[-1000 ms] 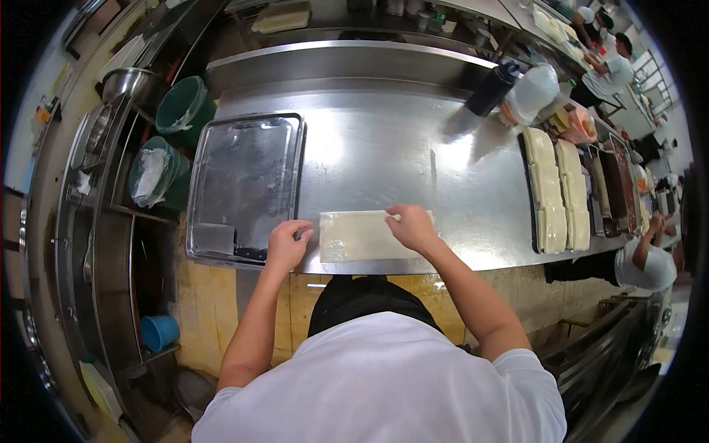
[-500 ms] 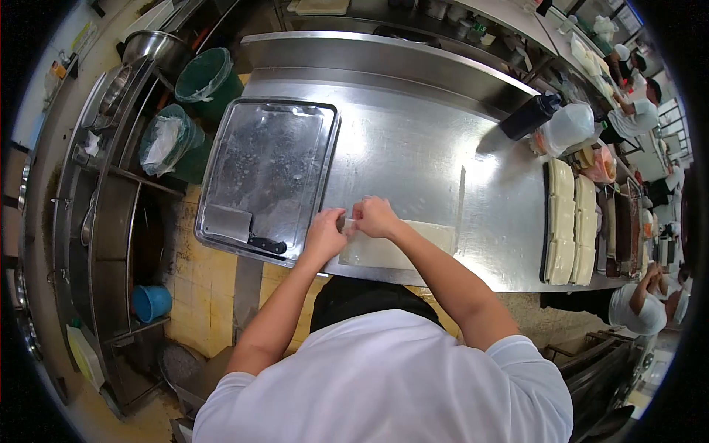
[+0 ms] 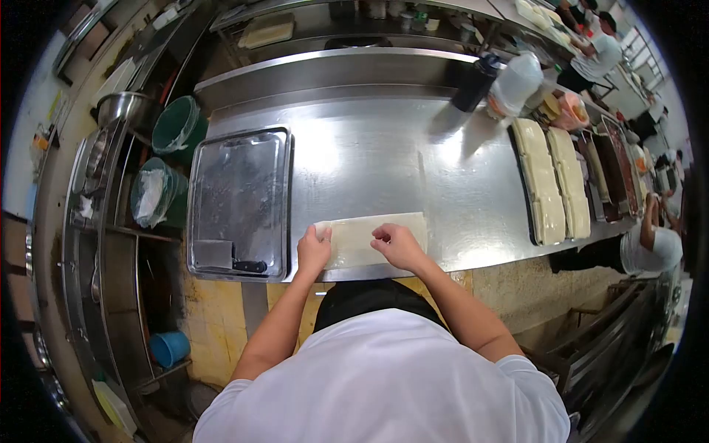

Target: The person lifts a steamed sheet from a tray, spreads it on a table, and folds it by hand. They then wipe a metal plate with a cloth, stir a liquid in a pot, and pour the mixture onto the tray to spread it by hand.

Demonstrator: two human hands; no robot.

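A thin, pale rectangular sheet of dough (image 3: 354,238) lies on the steel table in front of me, near its front edge. At the left end of the sheet is my left hand (image 3: 314,252), its thumb and fingers closed around the corner. My right hand (image 3: 401,247) is over the sheet's right half. Its fingers are curled, with a gap between thumb and fingertips and nothing visible between them. Left of the sheet, a cleaver (image 3: 214,253) with a black handle rests on an upturned metal tray (image 3: 240,184).
A dark tray with two rows of pale dough pieces (image 3: 537,184) stands at the table's right. Behind it are a black bottle (image 3: 476,83) and a plastic jug (image 3: 517,80). Lined green bins (image 3: 177,129) stand left of the steel table (image 3: 354,162). Co-workers (image 3: 653,240) are at right.
My right hand has moved right, away from my left hand, and is now over the dough sheet. The sheet's left end, between both hands before, now lies flatter. The view has shifted.
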